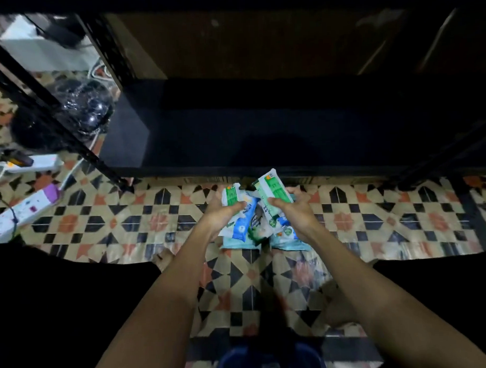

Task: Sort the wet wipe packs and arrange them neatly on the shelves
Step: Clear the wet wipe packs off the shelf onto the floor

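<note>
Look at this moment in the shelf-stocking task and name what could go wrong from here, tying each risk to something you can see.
1. Each hand holds a green pack, left hand and right hand, above the loose pile of packs on the floor; with no free hand, a slipping pack would likely drop back and muddle the sorting.
2. The bottom shelf is dark, so neat alignment may be hard to judge.
3. Power strips and cables lie on the floor at left, a possible snag.
</note>
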